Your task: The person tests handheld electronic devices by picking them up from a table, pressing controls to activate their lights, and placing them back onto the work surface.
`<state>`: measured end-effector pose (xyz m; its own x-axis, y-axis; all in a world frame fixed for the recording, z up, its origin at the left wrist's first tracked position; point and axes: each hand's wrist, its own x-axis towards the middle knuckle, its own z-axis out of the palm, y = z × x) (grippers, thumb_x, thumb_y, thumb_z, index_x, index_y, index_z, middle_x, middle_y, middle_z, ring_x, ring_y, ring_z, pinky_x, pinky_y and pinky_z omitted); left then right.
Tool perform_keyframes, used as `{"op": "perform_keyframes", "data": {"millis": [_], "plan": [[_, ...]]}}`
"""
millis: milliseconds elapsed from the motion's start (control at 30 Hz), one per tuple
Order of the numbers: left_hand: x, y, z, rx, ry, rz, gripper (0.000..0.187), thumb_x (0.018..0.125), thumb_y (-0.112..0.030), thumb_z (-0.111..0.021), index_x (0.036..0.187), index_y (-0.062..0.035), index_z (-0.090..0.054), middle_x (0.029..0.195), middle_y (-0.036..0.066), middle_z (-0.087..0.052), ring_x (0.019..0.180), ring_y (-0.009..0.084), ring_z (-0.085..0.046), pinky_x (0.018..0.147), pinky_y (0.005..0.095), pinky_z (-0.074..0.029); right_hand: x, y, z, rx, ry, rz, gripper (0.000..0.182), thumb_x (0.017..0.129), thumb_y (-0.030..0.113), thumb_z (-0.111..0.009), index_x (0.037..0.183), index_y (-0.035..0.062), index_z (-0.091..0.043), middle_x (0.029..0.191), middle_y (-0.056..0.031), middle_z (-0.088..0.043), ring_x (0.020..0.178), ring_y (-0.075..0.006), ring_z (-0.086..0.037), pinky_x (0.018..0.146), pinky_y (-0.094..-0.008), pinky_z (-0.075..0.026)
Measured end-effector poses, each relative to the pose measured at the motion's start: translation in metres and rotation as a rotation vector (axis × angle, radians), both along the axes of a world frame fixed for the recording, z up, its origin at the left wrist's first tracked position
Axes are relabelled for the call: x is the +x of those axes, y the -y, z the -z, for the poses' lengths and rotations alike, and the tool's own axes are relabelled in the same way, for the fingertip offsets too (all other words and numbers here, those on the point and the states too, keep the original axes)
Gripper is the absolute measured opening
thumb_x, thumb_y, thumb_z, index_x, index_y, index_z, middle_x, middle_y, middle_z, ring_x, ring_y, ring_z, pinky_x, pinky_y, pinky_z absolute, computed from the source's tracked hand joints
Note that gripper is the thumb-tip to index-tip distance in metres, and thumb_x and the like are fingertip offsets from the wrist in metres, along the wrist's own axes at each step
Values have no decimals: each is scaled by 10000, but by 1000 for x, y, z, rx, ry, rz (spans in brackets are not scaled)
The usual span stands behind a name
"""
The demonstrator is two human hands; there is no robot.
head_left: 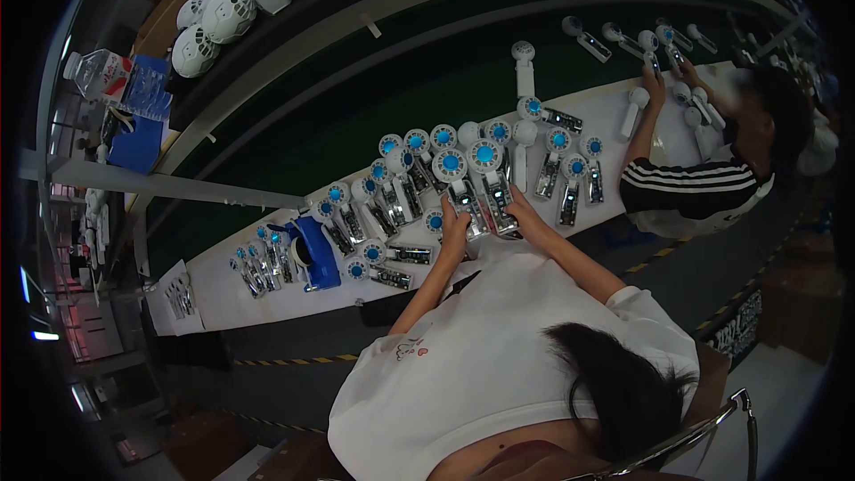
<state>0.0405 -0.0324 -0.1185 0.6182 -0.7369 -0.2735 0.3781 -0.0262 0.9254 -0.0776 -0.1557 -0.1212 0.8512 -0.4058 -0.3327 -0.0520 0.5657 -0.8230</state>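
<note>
My left hand (455, 226) grips a white handheld fan (451, 166) with a blue hub; its handle is uncovered and shows the circuit board. Beside it, my right hand (525, 211) is closed on a second such fan (485, 157), also with bare electronics in its handle. Both fans are held side by side, heads away from me. Several similar open-handled fans (392, 187) lie on the white table just left of my hands, and a few more (570, 187) lie to the right. Parts of my fingers are hidden behind the handles.
A blue tape dispenser (319, 254) stands on the white table (285, 301) at left, near a cluster of fans (258, 263). At right, a co-worker (699, 178) handles fans. Overhead, a shelf carries white round housings (227, 16) and a plastic bottle (120, 82).
</note>
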Motion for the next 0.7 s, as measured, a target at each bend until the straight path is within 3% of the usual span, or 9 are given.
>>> {"op": "perform_keyframes", "data": {"millis": [33, 200, 300, 367, 400, 467, 600, 700], "plan": [[3, 0, 0, -3, 4, 6, 603, 768, -67, -399, 1329, -19, -183, 1177, 98, -405, 984, 157, -438, 859, 237, -353, 5, 0, 6, 49, -2, 22, 539, 785, 63, -364, 1315, 41, -269, 1143, -86, -488, 970, -137, -533, 790, -247, -451], [21, 1, 4, -14, 11, -30, 615, 776, -68, -412, 1339, -19, -169, 1159, 92, -414, 978, 162, -445, 843, 238, -363, 28, 6, 21, -10, 54, -84, 527, 784, 76, -380, 1300, 17, -289, 1136, -85, -485, 1001, -145, -506, 835, -256, -429], [42, 4, 28, 31, 81, -65, 629, 782, -94, -444, 1336, -4, -160, 1187, 115, -403, 1027, 198, -432, 889, 267, -342, 46, 10, 23, -161, 1, -69, 534, 788, 108, -397, 1294, -16, -283, 1202, -105, -433, 1099, -166, -420, 940, -270, -327], [56, 8, 37, 236, 311, -110, 681, 787, -138, -468, 1349, 21, -119, 1272, 159, -344, 1118, 244, -377, 945, 295, -289, 62, 11, 69, -265, -31, 28, 541, 789, 114, -402, 1298, -17, -275, 1215, -109, -413, 1108, -178, -406, 952, -277, -312], [60, 11, 17, 267, 243, -45, 764, 794, -187, -493, 1371, 34, -43, 1382, 205, -206, 1242, 295, -259, 1014, 312, -204, 71, 12, 68, -371, -65, 125, 548, 791, 120, -407, 1302, -17, -267, 1228, -114, -394, 1116, -189, -392, 964, -284, -296], [77, 13, 41, 280, 314, -37, 790, 797, -191, -501, 1378, 24, -12, 1406, 212, -151, 1274, 296, -209, 1029, 313, -181, 72, 20, 64, -328, -11, 85, 564, 792, 131, -417, 1310, -16, -250, 1236, -129, -375, 1148, -209, -361, 991, -287, -255], [89, 21, 49, 283, 441, -18, 837, 799, -185, -525, 1389, 5, 38, 1442, 228, -34, 1332, 303, -95, 1065, 323, -116, 82, 25, 59, -453, -84, 20, 569, 783, 139, -441, 1306, 10, -260, 1140, -137, -414, 982, -213, -440, 882, -311, -337], [85, 27, 40, 288, 449, -50, 795, 753, -175, -508, 1372, 46, -61, 1408, 230, -145, 1306, 321, -152, 1053, 344, -141, 90, 21, 61, -609, -103, 55, 560, 774, 147, -465, 1288, 24, -280, 1075, -138, -426, 844, -215, -458, 791, -333, -370]]}}
